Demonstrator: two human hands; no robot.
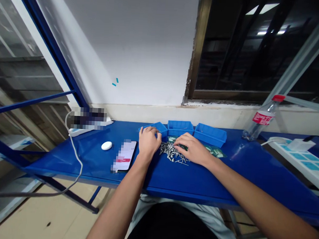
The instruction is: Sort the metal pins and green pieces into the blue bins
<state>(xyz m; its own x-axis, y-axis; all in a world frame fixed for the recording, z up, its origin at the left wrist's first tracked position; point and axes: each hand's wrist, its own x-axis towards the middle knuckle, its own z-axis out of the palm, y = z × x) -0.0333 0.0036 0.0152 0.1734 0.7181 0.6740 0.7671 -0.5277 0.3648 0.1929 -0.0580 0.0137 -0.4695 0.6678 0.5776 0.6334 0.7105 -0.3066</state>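
A pile of small silver metal fasteners [171, 154], some with long thin shanks, lies loose on the blue table [172, 180]. My right hand [191, 148] reaches in from the right, its bent fingertips at the pile's upper edge; what they pinch is too small to make out. At the near edge of the left blue bin [163, 128], my left hand [149, 141] has its fingers curled downward over the rim. Its palm side is hidden, and so is anything in it. The middle blue bin [180, 132] holds a thin fastener. Beside it stands the right blue bin [210, 137].
Green printed packets [215, 151] lie behind the pile. A phone [125, 157] and a white round case [106, 145] are to the left. A plastic bottle [263, 118] stands at the back right, near a power strip [307, 159]. A cable [79, 165] hangs over the left edge.
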